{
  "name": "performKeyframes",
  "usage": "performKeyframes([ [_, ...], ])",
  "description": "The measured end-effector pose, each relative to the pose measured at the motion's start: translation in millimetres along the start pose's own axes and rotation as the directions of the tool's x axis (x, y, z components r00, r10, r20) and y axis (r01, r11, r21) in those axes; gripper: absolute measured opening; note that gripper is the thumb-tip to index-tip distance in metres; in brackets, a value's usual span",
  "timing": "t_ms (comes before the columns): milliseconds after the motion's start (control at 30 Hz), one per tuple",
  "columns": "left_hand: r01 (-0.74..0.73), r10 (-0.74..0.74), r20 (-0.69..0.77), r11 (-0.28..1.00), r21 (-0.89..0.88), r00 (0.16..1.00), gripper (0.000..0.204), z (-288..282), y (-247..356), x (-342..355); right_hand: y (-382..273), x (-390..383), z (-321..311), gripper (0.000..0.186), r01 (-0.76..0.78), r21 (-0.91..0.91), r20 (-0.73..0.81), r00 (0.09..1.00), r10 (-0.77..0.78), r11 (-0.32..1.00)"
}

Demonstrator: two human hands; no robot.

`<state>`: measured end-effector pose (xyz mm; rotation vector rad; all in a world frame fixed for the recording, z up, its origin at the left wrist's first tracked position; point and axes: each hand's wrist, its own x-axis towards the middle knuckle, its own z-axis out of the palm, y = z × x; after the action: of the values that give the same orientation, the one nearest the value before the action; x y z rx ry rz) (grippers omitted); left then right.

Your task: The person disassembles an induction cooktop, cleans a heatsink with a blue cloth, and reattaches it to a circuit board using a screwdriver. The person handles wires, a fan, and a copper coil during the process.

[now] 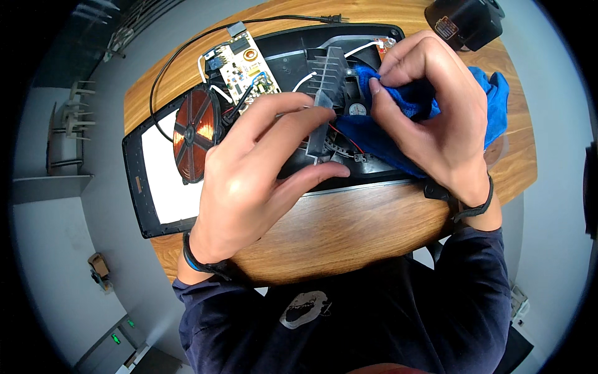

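Note:
My left hand (246, 171) has its fingers and thumb closed around a grey finned heat sink (332, 73), which stands tilted over the open black housing of an induction cooker (283, 47). Between thumb and fingertips my right hand (436, 109) pinches a blue cloth (377, 142). Part of this cloth hangs beside the heat sink, and more of it shows behind the right wrist. A small fan (356, 110) sits in the housing, partly covered by the cloth. Thin red and black wires run below it.
Left of the heat sink lies a populated circuit board (242, 65). A copper coil (196, 134) rests near the white panel (165, 181) with a black frame. The power cord (187, 43) curves along the wooden table (367, 230) to its plug. At the far right stands a black container (464, 22).

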<state>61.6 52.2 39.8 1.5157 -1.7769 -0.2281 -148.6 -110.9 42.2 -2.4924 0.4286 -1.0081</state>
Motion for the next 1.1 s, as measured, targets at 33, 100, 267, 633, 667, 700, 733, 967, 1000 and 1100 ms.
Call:
performKeyframes([
  [33,-0.006,0.006,0.014,1.000,0.002,1.000,0.058,0.5,-0.1,-0.1,0.6,-0.5,1.3,0.021,0.019,0.030,-0.012,1.000,-0.019,0.999],
  [100,-0.017,0.017,0.043,1.000,0.005,0.999,0.057,1.7,-0.1,-0.4,0.8,-0.5,3.1,0.020,0.043,0.064,-0.023,0.999,-0.042,0.997],
  [267,0.004,-0.004,0.074,1.000,0.008,0.997,0.057,1.4,4.5,-0.8,1.1,0.9,4.6,0.021,0.092,0.053,-0.013,0.996,-0.091,0.994],
  [633,0.000,-0.001,0.074,1.000,0.008,0.997,0.058,-0.1,7.2,-1.2,-0.2,2.0,1.4,0.023,0.095,0.031,-0.011,0.995,-0.095,0.995],
  [667,0.001,-0.002,0.072,1.000,0.006,0.997,0.058,-0.1,7.7,-1.3,-0.6,2.2,1.4,0.024,0.102,0.041,0.003,0.995,-0.102,0.994],
  [700,0.002,-0.002,0.070,1.000,0.003,0.998,0.058,0.2,7.8,-1.5,-0.9,2.1,1.7,0.024,0.101,0.037,0.013,0.995,-0.101,0.994],
  [733,0.000,0.000,0.066,1.000,0.003,0.998,0.057,0.6,7.7,-1.8,-1.4,1.9,2.2,0.024,0.099,0.034,0.022,0.995,-0.100,0.995],
  [967,-0.028,0.027,0.035,0.999,0.026,0.999,0.056,0.7,5.9,-1.3,1.2,-0.9,4.3,0.020,0.033,0.027,0.113,0.993,-0.036,0.999],
  [1000,-0.026,0.025,0.033,0.999,0.031,0.999,0.056,1.1,5.6,-1.6,0.2,-0.5,4.7,0.020,0.044,0.030,0.090,0.995,-0.047,0.999],
  [1100,-0.039,0.037,0.045,0.998,0.039,0.998,0.056,1.4,5.0,-1.2,-0.9,0.5,6.4,0.021,0.069,0.039,0.047,0.996,-0.071,0.997],
])
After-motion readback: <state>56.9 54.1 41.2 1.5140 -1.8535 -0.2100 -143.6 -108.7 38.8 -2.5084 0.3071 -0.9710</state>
